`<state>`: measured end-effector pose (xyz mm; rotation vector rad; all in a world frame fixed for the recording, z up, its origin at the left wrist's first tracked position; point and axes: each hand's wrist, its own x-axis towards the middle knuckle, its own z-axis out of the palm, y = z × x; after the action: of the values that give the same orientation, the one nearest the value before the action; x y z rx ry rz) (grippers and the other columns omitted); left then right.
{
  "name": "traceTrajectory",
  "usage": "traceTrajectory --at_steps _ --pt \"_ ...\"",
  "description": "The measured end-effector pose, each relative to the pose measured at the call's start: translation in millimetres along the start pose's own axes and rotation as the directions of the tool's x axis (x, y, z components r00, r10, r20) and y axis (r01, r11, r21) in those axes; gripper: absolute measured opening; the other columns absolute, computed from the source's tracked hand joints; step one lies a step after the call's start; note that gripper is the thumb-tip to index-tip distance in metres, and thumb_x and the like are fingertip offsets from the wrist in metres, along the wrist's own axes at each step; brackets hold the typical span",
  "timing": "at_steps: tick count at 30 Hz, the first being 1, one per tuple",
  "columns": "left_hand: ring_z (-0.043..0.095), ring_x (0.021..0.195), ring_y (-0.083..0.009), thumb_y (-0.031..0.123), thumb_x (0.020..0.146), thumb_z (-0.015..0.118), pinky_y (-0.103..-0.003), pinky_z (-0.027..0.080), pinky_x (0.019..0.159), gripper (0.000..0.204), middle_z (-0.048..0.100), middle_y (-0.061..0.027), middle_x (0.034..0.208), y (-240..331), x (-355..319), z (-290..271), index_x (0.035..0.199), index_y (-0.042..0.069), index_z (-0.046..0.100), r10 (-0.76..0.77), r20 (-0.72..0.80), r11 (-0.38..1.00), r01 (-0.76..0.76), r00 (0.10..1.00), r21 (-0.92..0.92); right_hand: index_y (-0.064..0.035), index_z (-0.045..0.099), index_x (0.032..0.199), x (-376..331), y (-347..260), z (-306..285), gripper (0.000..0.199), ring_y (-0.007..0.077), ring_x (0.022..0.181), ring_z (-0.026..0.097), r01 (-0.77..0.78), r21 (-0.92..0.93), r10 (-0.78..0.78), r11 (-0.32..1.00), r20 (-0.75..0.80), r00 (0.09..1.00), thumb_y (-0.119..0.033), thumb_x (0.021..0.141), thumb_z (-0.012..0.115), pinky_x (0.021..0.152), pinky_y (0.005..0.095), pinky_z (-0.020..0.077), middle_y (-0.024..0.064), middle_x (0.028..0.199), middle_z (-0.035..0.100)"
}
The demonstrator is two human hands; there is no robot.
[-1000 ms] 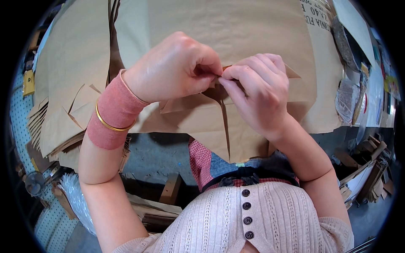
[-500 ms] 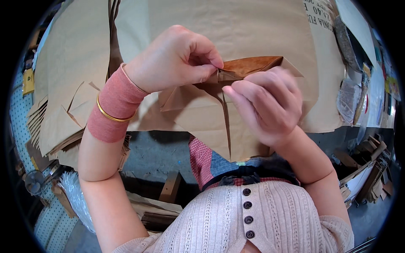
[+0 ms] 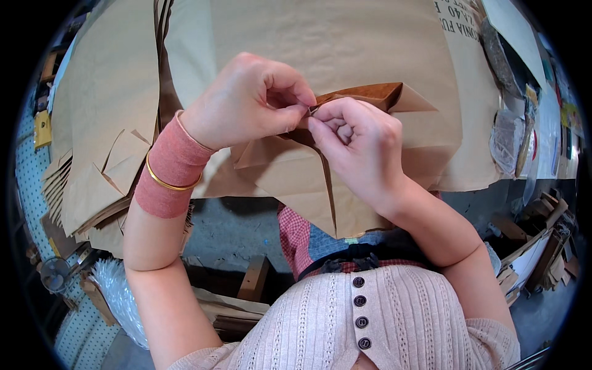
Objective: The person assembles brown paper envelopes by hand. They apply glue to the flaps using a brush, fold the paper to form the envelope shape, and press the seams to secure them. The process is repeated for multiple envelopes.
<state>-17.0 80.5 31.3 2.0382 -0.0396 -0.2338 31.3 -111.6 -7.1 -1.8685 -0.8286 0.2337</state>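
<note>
Nearest, between five and six o'clock, is the person's buttoned knit top (image 3: 407, 314). Toward nine o'clock, a salmon wristband (image 3: 174, 151) covers part of the left forearm (image 3: 151, 243), a gold bangle (image 3: 169, 185) around it. At eleven o'clock the left hand (image 3: 246, 102) has thumb and forefinger pressed together, pinching a folded edge of a brown paper sack (image 3: 293, 169). Just beside it, toward two o'clock, the right hand (image 3: 361, 142) pinches the same edge, its remaining fingers curled; what lies between the fingertips is too small to tell. The sack lies at twelve o'clock, its folded end toward the person and a rust-brown fold standing open behind the right hand. Farther out, a stack of brown paper (image 3: 114, 80) lies toward ten o'clock, and a clear plastic packet (image 3: 507, 140) between two and three.
</note>
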Motion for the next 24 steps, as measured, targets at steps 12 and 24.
traceTrajectory --at_steps 12,24 --pt "0.067 0.063 -0.0113 0.0 0.075 0.066 -0.024 0.054 0.06 0.011 0.07 -0.0106 0.07 0.6 -1.3 7.3 0.084 -0.004 0.071 0.041 -0.089 0.999 -0.041 0.995 0.002 -0.0005 0.062 0.074 -2.2 -1.4 2.9 0.012 0.0201 0.053 0.063 -0.147 0.137 0.142 0.98 0.042 0.989 -0.007 0.079 0.071 0.05 0.0313 0.0487 0.0107 0.065 0.066" --pt "0.066 0.061 -0.0117 0.001 0.072 0.068 -0.025 0.054 0.059 0.012 0.069 -0.0111 0.068 -0.2 0.0 8.0 0.083 -0.003 0.072 0.035 -0.086 0.999 -0.032 0.996 0.038 0.0021 0.06 0.074 -0.6 -2.2 -0.6 0.011 0.0065 0.053 0.054 -0.298 0.315 0.257 0.901 0.166 0.952 -0.002 0.082 0.066 0.048 0.0248 0.0432 0.0067 0.059 0.061"
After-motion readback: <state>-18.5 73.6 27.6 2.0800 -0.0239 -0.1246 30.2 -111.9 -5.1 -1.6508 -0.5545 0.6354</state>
